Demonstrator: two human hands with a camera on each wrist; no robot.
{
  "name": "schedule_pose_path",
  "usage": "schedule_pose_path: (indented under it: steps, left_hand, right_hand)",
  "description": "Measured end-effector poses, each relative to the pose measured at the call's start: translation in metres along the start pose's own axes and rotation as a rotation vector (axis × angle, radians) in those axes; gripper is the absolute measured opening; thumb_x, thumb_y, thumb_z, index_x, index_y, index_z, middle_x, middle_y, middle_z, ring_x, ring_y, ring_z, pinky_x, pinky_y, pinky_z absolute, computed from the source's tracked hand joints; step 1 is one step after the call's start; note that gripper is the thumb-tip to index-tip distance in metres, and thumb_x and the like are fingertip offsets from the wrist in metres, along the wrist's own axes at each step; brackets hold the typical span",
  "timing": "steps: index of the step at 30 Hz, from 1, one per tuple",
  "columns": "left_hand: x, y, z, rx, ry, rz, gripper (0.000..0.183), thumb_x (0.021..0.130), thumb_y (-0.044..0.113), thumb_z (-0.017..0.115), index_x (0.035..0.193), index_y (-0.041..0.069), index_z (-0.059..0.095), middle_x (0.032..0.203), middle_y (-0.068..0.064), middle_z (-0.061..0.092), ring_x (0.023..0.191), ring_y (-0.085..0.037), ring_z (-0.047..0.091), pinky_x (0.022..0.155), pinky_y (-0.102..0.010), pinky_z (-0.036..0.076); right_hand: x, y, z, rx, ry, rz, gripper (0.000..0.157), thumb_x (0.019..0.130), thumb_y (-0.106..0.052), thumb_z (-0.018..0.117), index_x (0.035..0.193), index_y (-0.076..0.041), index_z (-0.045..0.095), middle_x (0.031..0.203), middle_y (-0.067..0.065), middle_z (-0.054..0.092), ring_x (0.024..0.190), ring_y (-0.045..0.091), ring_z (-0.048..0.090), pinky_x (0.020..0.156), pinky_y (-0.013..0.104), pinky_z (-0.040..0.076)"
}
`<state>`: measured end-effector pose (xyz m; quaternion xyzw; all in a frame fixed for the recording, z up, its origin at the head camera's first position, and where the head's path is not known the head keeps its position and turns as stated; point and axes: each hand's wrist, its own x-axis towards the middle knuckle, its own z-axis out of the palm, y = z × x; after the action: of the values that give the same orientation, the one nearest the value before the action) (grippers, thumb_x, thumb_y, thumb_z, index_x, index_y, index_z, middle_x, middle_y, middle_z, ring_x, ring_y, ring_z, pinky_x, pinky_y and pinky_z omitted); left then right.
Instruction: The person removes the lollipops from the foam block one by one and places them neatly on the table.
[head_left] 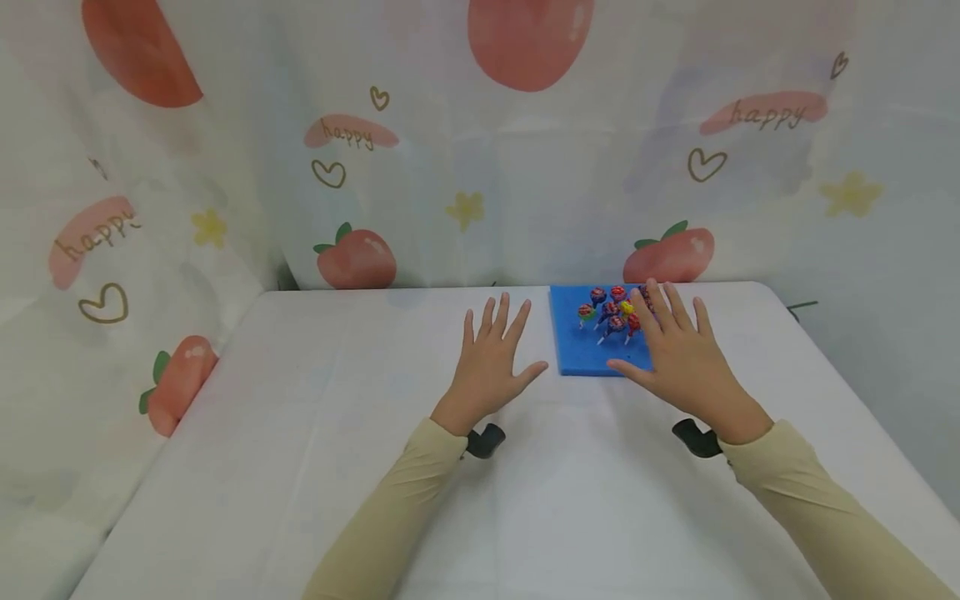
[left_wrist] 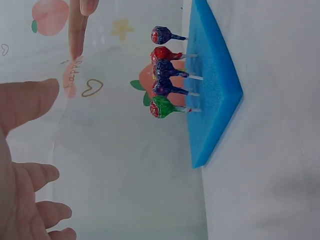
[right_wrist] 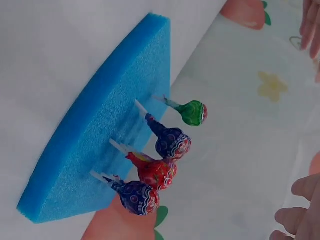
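Note:
Several wrapped lollipops stand by their sticks in a blue foam board (head_left: 592, 360) at the back of the table. Among them are a green lollipop (right_wrist: 193, 113), a red lollipop (right_wrist: 156, 174) and a purple-blue lollipop (right_wrist: 138, 198). My left hand (head_left: 486, 367) is held out with fingers straight and spread, left of the board and apart from it. The right hand (head_left: 686, 367), also spread, overlaps the board's right part in the head view and hides some lollipops there. Neither hand holds anything.
A white cloth covers the table (head_left: 315, 433). Behind and to the left hangs a curtain (head_left: 420, 183) printed with fruit, hearts and stars. Each wrist wears a black camera mount, as with the left mount (head_left: 487, 441).

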<state>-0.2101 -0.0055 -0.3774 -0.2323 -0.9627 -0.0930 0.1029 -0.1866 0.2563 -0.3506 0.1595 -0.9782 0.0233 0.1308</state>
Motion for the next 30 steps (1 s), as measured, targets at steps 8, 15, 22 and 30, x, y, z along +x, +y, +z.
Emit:
schedule_pose_path:
  steps: [8, 15, 22, 30]
  left_hand:
    - [0.013, -0.005, 0.008, -0.149, 0.029, -0.016, 0.075, 0.093, 0.049, 0.051, 0.151, 0.014, 0.019, 0.156, -0.014, 0.021, 0.145, -0.031, 0.021, 0.117, -0.05, 0.018]
    - [0.026, -0.01, 0.021, -0.353, 0.008, -0.019, 0.068, 0.094, 0.04, 0.054, 0.149, 0.013, 0.024, 0.154, -0.009, 0.03, 0.143, -0.023, 0.028, 0.116, -0.042, 0.024]
    - [0.044, -0.013, 0.034, -0.709, -0.034, -0.092, 0.06, 0.094, 0.024, 0.058, 0.146, 0.015, 0.032, 0.147, -0.005, 0.042, 0.132, -0.021, 0.045, 0.108, -0.036, 0.039]
    - [0.066, -0.007, 0.051, -0.988, -0.122, -0.207, 0.048, 0.095, 0.02, 0.056, 0.14, 0.015, 0.041, 0.135, -0.008, 0.054, 0.123, -0.022, 0.055, 0.099, -0.033, 0.048]
  right_hand:
    - [-0.003, 0.021, 0.0, 0.007, -0.031, 0.057, 0.099, 0.084, -0.051, 0.06, 0.149, 0.001, 0.007, 0.156, 0.025, 0.001, 0.144, 0.042, -0.002, 0.111, 0.066, -0.002]
    - [-0.01, 0.05, 0.008, -0.002, -0.035, 0.092, 0.099, 0.085, -0.055, 0.056, 0.149, 0.003, 0.005, 0.155, 0.028, 0.004, 0.142, 0.046, 0.002, 0.111, 0.066, -0.002]
    - [-0.011, 0.077, 0.027, 0.078, -0.09, 0.072, 0.097, 0.086, -0.046, 0.059, 0.149, 0.003, 0.002, 0.155, 0.027, 0.002, 0.143, 0.044, -0.003, 0.111, 0.064, -0.005]
    - [-0.011, 0.106, 0.05, 0.097, -0.169, -0.041, 0.085, 0.091, -0.037, 0.056, 0.149, 0.003, 0.009, 0.155, 0.026, 0.009, 0.144, 0.041, 0.0, 0.114, 0.057, -0.011]
